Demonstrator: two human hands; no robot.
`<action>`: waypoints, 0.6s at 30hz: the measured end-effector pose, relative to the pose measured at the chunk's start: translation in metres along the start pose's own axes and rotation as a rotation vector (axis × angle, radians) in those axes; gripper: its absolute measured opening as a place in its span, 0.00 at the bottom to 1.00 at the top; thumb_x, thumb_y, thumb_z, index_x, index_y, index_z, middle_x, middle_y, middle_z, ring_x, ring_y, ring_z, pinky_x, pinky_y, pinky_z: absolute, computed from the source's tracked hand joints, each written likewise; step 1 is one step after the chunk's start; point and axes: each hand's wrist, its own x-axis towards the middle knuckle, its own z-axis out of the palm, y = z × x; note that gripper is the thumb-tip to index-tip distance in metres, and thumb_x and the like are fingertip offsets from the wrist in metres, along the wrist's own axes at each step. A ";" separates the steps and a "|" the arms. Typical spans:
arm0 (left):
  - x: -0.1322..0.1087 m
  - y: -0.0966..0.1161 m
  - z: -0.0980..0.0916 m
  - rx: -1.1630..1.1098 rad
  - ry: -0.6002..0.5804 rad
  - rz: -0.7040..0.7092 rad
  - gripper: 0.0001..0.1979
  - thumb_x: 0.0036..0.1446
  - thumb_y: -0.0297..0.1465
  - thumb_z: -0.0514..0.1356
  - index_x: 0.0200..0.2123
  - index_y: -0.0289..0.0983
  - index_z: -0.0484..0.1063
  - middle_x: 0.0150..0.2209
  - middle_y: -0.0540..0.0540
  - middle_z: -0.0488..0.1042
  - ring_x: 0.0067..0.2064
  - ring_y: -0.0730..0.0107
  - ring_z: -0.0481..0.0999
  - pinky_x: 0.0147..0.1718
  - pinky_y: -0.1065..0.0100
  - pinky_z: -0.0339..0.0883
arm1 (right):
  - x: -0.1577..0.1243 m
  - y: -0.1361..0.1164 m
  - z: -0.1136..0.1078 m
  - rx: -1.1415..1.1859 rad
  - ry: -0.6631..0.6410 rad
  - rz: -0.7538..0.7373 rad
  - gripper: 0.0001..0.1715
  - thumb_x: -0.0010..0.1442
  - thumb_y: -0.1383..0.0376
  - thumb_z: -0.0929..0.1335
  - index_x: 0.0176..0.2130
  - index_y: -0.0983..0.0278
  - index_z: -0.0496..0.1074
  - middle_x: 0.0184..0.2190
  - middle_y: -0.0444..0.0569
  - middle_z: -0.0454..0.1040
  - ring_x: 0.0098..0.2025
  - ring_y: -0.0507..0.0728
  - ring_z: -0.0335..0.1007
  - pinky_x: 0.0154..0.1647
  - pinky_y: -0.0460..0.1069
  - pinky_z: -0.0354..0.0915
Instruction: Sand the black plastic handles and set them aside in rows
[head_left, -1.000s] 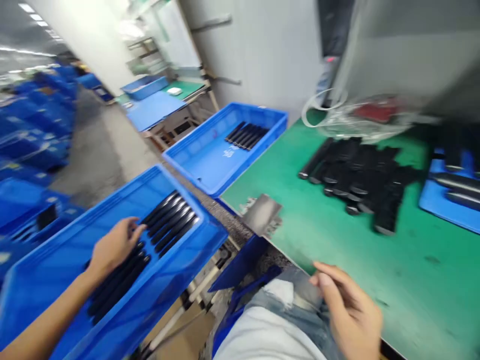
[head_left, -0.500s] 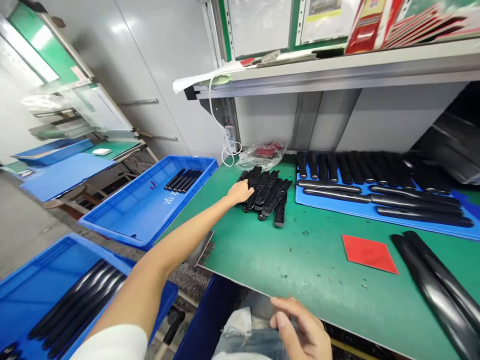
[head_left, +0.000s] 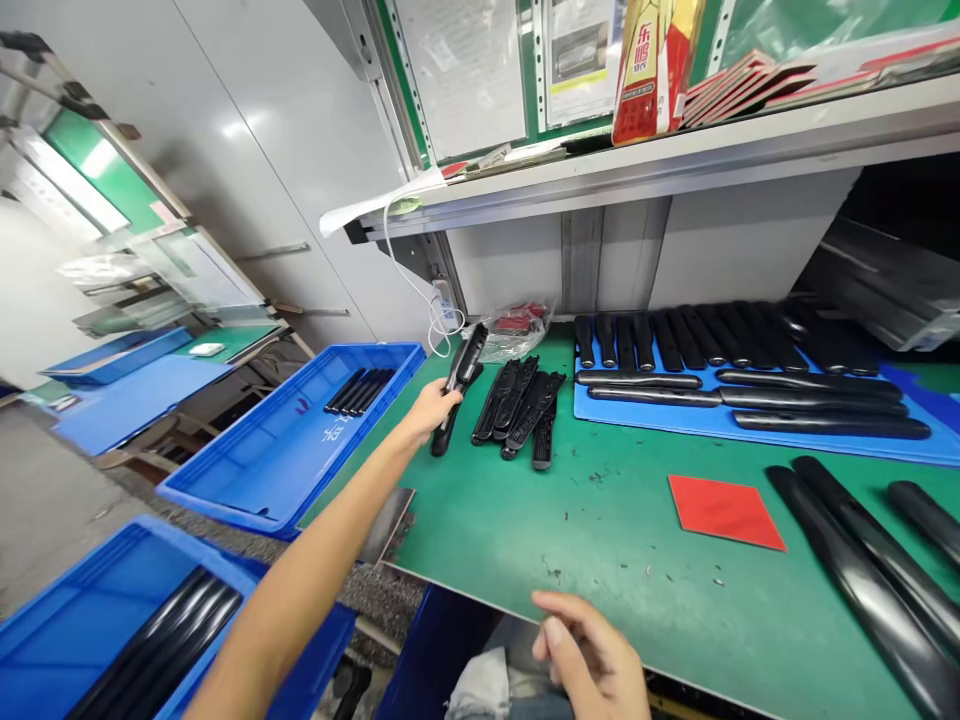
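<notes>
L arm bare, outstretched fwd, w/ L grip curled closed at far end. R grip held low, nr lap; fingers loosely bent, thumb slightly apart.

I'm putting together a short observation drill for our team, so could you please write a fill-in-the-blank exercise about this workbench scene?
1. The person's ____ hand holds a black part.
2. The flat card lying on the green bench is ____ in colour.
3. The row of long black pieces at the back lies on a sheet coloured ____.
4. In the picture, that sheet lies to the ____ of the loose pile of black parts.

Missing words: left; red; blue; right.
</notes>
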 end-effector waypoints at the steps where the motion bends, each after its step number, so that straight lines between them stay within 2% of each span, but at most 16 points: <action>1: -0.025 0.000 -0.002 -0.074 0.006 0.004 0.19 0.70 0.40 0.59 0.56 0.33 0.71 0.46 0.40 0.78 0.44 0.60 0.80 0.42 0.59 0.76 | 0.005 0.001 0.005 0.014 -0.004 0.015 0.24 0.66 0.44 0.71 0.47 0.59 0.83 0.29 0.49 0.78 0.30 0.55 0.72 0.33 0.46 0.70; 3: -0.081 -0.005 0.002 -0.200 0.019 -0.012 0.23 0.67 0.44 0.55 0.55 0.34 0.70 0.43 0.39 0.78 0.42 0.56 0.81 0.38 0.60 0.75 | 0.014 0.005 0.021 0.034 -0.023 0.012 0.30 0.65 0.43 0.71 0.58 0.57 0.79 0.43 0.52 0.81 0.40 0.57 0.75 0.40 0.46 0.72; 5: -0.136 -0.013 0.016 -0.283 0.016 -0.071 0.26 0.62 0.50 0.54 0.53 0.37 0.71 0.43 0.38 0.79 0.42 0.50 0.82 0.36 0.57 0.76 | 0.022 0.012 0.045 0.084 -0.075 0.017 0.37 0.64 0.42 0.71 0.65 0.54 0.72 0.55 0.53 0.78 0.48 0.59 0.76 0.45 0.48 0.73; 6: -0.159 -0.018 0.025 -0.338 0.011 -0.127 0.27 0.60 0.52 0.54 0.52 0.39 0.72 0.43 0.37 0.80 0.43 0.47 0.82 0.35 0.54 0.76 | 0.023 0.016 0.058 0.134 -0.104 0.041 0.39 0.64 0.41 0.71 0.67 0.54 0.70 0.58 0.53 0.77 0.51 0.60 0.76 0.47 0.49 0.74; 7: -0.178 -0.023 0.033 -0.417 0.021 -0.196 0.29 0.57 0.54 0.56 0.53 0.42 0.72 0.45 0.37 0.80 0.47 0.45 0.82 0.40 0.52 0.77 | 0.024 0.021 0.070 0.196 -0.128 0.077 0.40 0.64 0.41 0.71 0.67 0.55 0.69 0.59 0.54 0.77 0.53 0.62 0.76 0.49 0.50 0.75; 9: -0.203 -0.030 0.044 -0.516 0.089 -0.266 0.32 0.54 0.56 0.58 0.57 0.46 0.71 0.50 0.37 0.79 0.55 0.43 0.79 0.51 0.49 0.75 | 0.022 0.030 0.091 0.304 -0.155 0.143 0.38 0.65 0.43 0.72 0.66 0.58 0.69 0.58 0.55 0.78 0.57 0.64 0.77 0.54 0.53 0.76; 11: -0.212 -0.032 0.043 -0.566 0.187 -0.238 0.33 0.56 0.54 0.59 0.62 0.49 0.67 0.57 0.40 0.77 0.62 0.45 0.74 0.61 0.50 0.70 | 0.019 0.037 0.104 0.333 -0.133 0.158 0.37 0.64 0.46 0.73 0.65 0.59 0.69 0.58 0.56 0.78 0.59 0.64 0.76 0.57 0.54 0.75; 13: -0.213 -0.032 0.028 -0.578 0.283 -0.159 0.30 0.60 0.50 0.57 0.64 0.52 0.63 0.60 0.43 0.75 0.61 0.48 0.75 0.61 0.51 0.69 | 0.020 0.038 0.111 0.304 -0.098 0.152 0.37 0.64 0.46 0.74 0.64 0.60 0.69 0.57 0.56 0.78 0.59 0.64 0.76 0.58 0.53 0.74; 14: -0.212 -0.032 0.015 -0.564 0.323 -0.129 0.29 0.61 0.48 0.56 0.65 0.53 0.61 0.58 0.44 0.75 0.55 0.50 0.78 0.56 0.51 0.72 | 0.022 0.037 0.112 0.281 -0.078 0.150 0.37 0.63 0.46 0.74 0.63 0.60 0.69 0.57 0.55 0.78 0.59 0.64 0.76 0.57 0.53 0.74; 16: -0.212 -0.038 -0.021 -0.490 0.395 -0.108 0.29 0.62 0.46 0.52 0.66 0.56 0.58 0.49 0.46 0.76 0.36 0.56 0.78 0.38 0.53 0.76 | 0.030 0.034 0.113 0.215 -0.056 0.153 0.38 0.62 0.45 0.75 0.63 0.60 0.69 0.54 0.54 0.80 0.52 0.62 0.78 0.53 0.51 0.75; 18: -0.215 -0.056 -0.068 -0.397 0.459 -0.118 0.29 0.63 0.47 0.46 0.67 0.58 0.56 0.39 0.47 0.72 0.23 0.63 0.65 0.23 0.56 0.67 | 0.040 0.031 0.111 0.106 -0.017 0.142 0.40 0.59 0.45 0.76 0.62 0.61 0.70 0.47 0.52 0.81 0.42 0.59 0.79 0.44 0.49 0.76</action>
